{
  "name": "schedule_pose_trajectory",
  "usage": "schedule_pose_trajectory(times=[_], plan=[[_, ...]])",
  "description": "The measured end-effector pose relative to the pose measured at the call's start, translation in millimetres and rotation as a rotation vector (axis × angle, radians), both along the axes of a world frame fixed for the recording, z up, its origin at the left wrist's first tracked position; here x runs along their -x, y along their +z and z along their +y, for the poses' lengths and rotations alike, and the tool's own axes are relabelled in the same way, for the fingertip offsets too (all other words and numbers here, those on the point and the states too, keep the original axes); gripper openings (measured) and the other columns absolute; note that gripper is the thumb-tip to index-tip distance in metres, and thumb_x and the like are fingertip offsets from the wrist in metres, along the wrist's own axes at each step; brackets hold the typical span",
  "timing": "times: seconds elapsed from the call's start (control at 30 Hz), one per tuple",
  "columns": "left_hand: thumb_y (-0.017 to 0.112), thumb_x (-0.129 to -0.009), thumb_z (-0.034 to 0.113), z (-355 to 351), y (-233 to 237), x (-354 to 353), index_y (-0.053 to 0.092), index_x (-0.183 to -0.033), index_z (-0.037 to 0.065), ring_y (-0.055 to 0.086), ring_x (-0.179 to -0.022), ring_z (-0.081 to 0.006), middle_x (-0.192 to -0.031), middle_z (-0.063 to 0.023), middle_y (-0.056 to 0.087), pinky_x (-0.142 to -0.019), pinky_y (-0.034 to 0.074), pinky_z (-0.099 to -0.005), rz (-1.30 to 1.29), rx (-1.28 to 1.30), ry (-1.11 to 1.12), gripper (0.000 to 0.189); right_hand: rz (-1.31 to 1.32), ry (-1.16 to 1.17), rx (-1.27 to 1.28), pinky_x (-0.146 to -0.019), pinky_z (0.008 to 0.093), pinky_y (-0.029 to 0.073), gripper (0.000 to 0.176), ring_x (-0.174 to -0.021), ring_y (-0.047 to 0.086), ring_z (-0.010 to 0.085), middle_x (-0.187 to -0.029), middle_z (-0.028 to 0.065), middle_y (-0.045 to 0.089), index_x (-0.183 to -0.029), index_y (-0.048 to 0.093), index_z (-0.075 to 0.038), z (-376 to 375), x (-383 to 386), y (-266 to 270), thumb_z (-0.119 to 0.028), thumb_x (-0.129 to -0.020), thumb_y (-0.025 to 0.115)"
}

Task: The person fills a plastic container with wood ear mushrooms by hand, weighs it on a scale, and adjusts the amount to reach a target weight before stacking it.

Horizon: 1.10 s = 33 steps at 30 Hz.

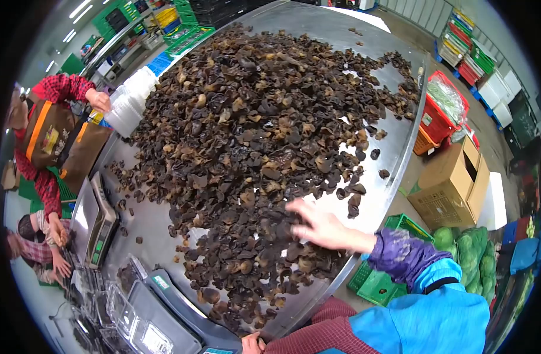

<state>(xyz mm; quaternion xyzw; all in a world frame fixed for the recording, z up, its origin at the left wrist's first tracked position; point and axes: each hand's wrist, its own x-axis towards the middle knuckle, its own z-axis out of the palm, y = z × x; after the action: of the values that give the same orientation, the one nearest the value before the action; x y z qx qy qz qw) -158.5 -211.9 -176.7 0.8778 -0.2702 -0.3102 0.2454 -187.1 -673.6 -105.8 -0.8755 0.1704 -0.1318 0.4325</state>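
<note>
right hand [320, 227]: fingers spread wide, palm down, holding nothing | wood ear mushrooms [252, 135]: loose heap fanned flat over the steel desk [394, 159], seemingly to keep pieces reachable; near edge lies right under the fingertips | left hand [252, 342]: at desk's near rim, grip cannot be told | scale [99, 227] beside heap

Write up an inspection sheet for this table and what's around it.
Surface: steel table, bare along its rim.
Job's things: heap of dark dried fungus over most of the table, strays near the edge.
Clutter: weighing scale, clear plastic trays, white tubs.
Hands: right hand open, fingers spread on the heap, blurred; left hand at the bottom edge, mostly cut off.
Cables: nothing seen.
Surroundings: co-workers at the left; cardboard box, red basket, cabbages on the floor.
</note>
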Motion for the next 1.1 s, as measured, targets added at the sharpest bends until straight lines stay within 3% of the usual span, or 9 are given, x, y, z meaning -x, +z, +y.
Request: schedule_pose_trajectory(times=[0.03,0.1,0.17,0.27,0.5,0.6,0.73,0.97,1.1], plan=[[0.054,-0.084,0.013,1,-1,1,0.059,-0.107,0.009,0.058,-0.091,-0.0317,-0.1,-0.0155,0.058,-0.077,0.047,-0.0372,-0.001,-0.005,0.009,0.024,-0.098,-0.038,0.03,-0.088,0.0389,0.046,0.045,-0.108,0.052,0.0329,-0.118,0.016,0.05,-0.123,0.045,-0.009,-15,-12,4,-0.036,-0.088,0.054],[0.054,-0.084,0.013,3,-2,2,0.059,-0.107,0.009,0.058,-0.091,-0.0318,-0.1,-0.0155,0.057,-0.076,0.047,-0.0372,-0.003,-0.012,0.019,0.024,-0.025,-0.192,0.129,-0.088,0.0383,0.047,0.037,-0.107,0.053,0.0303,-0.117,0.0134,0.05,-0.117,0.049,-0.009,-59,-31,6,-0.031,-0.088,0.054],[0.053,-0.084,0.013,3,-5,3,0.059,-0.107,0.009,0.058,-0.091,-0.0319,-0.1,-0.0155,0.057,-0.076,0.047,-0.0372,-0.002,-0.017,0.032,0.024,-0.128,-0.299,0.342,-0.083,0.0379,0.047,0.029,-0.099,0.056,0.027,-0.105,0.0099,0.055,-0.109,0.055,-0.009,-99,-50,4,-0.027,-0.086,0.056],[0.053,-0.084,0.013,5,-9,5,0.059,-0.107,0.009,0.058,-0.091,-0.032,-0.1,-0.0155,0.057,-0.076,0.048,-0.0372,0.001,-0.034,0.05,0.024,-0.141,-0.324,0.358,-0.073,0.0371,0.047,0.014,-0.084,0.057,0.0238,-0.079,0.0053,0.057,-0.09,0.063,-0.012,-124,-82,13,-0.024,-0.082,0.06],[0.052,-0.084,0.013,10,-15,8,0.059,-0.108,0.009,0.057,-0.091,-0.0324,-0.101,-0.0156,0.057,-0.075,0.048,-0.0372,-0.032,-0.088,0.097,0.024,0.026,-0.334,0.219,-0.074,0.0395,0.046,0.02,-0.086,0.059,0.0278,-0.085,0.0093,0.06,-0.089,0.066,-0.011,-118,-145,5,-0.029,-0.08,0.064],[0.052,-0.086,0.012,-21,29,9,0.058,-0.108,0.01,0.057,-0.091,-0.0334,-0.102,-0.0161,0.055,-0.074,0.048,-0.0374,-0.162,-0.048,0.035,0.024,-0.028,-0.34,0.239,-0.072,0.039,0.046,0.02,-0.086,0.059,0.0273,-0.083,0.0084,0.061,-0.086,0.065,-0.009,-118,-153,-3,-0.027,-0.077,0.066],[0.053,-0.085,0.011,-23,27,8,0.058,-0.109,0.009,0.056,-0.092,-0.0344,-0.103,-0.0173,0.055,-0.076,0.047,-0.0383,-0.179,-0.025,0.04,0.024,-0.011,-0.3,0.156,-0.069,0.038,0.046,0.018,-0.081,0.06,0.0264,-0.08,0.0075,0.061,-0.081,0.063,-0.008,-118,-155,5,-0.025,-0.076,0.067],[0.054,-0.085,0.011,-21,22,1,0.057,-0.11,0.007,0.055,-0.093,-0.0354,-0.103,-0.0184,0.054,-0.078,0.046,-0.0392,-0.124,-0.048,0.043,0.026,-0.061,-0.248,0.118,-0.067,0.0399,0.045,0.022,-0.076,0.059,0.0286,-0.078,0.0105,0.06,-0.077,0.056,-0.006,-109,-138,6,-0.027,-0.081,0.057],[0.054,-0.084,0.01,-20,17,-1,0.057,-0.11,0.007,0.054,-0.094,-0.0359,-0.103,-0.0191,0.054,-0.079,0.046,-0.0397,-0.078,-0.051,0.044,0.027,-0.027,-0.403,0.095,-0.067,0.0427,0.044,0.033,-0.074,0.058,0.0337,-0.077,0.0179,0.058,-0.08,0.053,-0.002,-123,-81,18,-0.033,-0.086,0.043]])
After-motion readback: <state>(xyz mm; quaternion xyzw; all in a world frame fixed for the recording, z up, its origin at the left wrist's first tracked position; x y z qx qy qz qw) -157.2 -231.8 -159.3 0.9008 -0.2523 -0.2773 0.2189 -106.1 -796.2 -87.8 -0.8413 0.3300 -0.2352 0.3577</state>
